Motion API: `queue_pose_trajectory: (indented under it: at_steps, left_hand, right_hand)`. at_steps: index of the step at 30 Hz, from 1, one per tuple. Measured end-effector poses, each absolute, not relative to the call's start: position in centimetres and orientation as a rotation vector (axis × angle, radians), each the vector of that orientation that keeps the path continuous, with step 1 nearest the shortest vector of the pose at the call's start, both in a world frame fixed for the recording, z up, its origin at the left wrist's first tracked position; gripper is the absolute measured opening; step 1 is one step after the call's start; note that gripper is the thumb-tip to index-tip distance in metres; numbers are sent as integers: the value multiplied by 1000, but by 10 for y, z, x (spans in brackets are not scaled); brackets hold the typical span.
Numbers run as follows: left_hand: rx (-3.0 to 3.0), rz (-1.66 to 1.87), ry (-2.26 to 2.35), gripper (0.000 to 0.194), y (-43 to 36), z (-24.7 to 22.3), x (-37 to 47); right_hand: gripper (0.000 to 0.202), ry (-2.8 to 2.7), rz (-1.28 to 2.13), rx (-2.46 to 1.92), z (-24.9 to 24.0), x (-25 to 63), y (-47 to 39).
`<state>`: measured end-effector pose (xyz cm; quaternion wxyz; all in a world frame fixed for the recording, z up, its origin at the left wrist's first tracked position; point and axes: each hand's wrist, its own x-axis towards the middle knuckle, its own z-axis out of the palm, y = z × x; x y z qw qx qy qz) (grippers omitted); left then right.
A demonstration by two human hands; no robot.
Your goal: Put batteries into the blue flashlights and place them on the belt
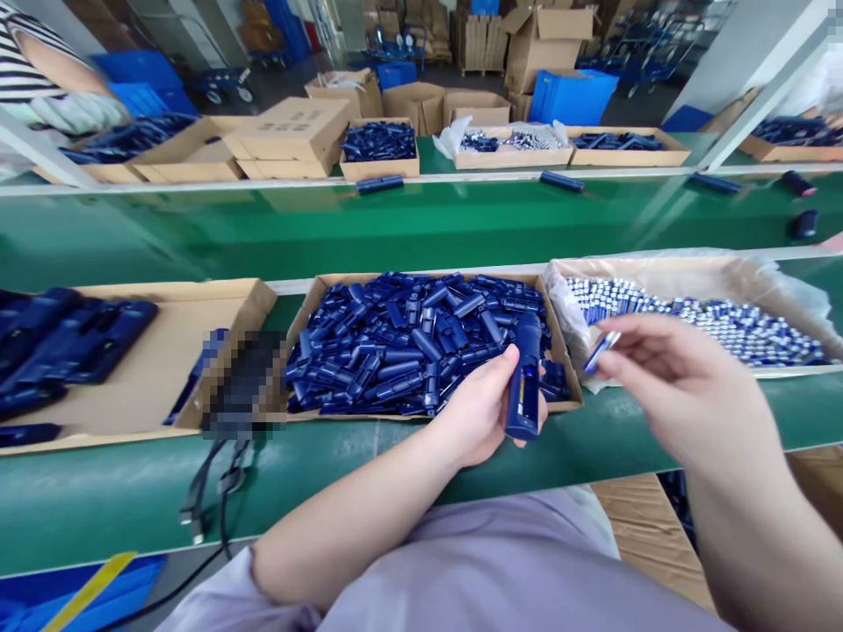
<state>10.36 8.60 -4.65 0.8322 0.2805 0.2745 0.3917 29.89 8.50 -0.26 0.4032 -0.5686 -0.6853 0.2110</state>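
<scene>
My left hand (484,408) is closed round a dark blue tube-shaped casing (524,386), held upright with its open slot facing me. Inside the slot a small yellow spot shows. Between the thumb and fingers of my right hand (665,369) is a small blue cylinder with silver ends (601,353), tilted and apart from the casing. Behind my left hand stands a cardboard tray of small dark blue plastic parts (401,338). Past my right hand a lined tray (698,272) holds many similar silver-ended cylinders (724,329).
At the left, a cardboard tray (151,386) holds larger dark blue casings (59,342). Black cables (230,478) lie on the green bench (329,474). Across the green conveyor belt (296,230), with several blue casings on it, stand more trays. A person's arm (59,66) is at the far left.
</scene>
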Motion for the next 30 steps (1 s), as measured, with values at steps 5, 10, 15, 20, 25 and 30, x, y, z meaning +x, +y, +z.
queue_pose_trajectory:
  at_steps: [5, 10, 15, 20, 25, 30]
  left_hand:
    - [556, 892, 627, 48, 86, -49, 106]
    - [582, 900, 621, 47, 85, -50, 108]
    - [509, 962, 642, 44, 83, -48, 108]
    - [496, 982, 627, 48, 83, -49, 109]
    - [455, 1069, 630, 49, 85, -48, 108]
    - [431, 1143, 640, 44, 86, -47, 107]
  right_hand:
    - [15, -1862, 624, -1234, 1, 256, 57]
    - [20, -2053, 368, -1177, -6, 256, 62]
    - [36, -2260, -129, -1013, -21, 263, 55]
    - [37, -2288, -144, -942, -32, 269, 51]
    - [36, -2305, -160, -865, -31, 266, 58]
    - [47, -2344, -229, -847, -34, 259, 60]
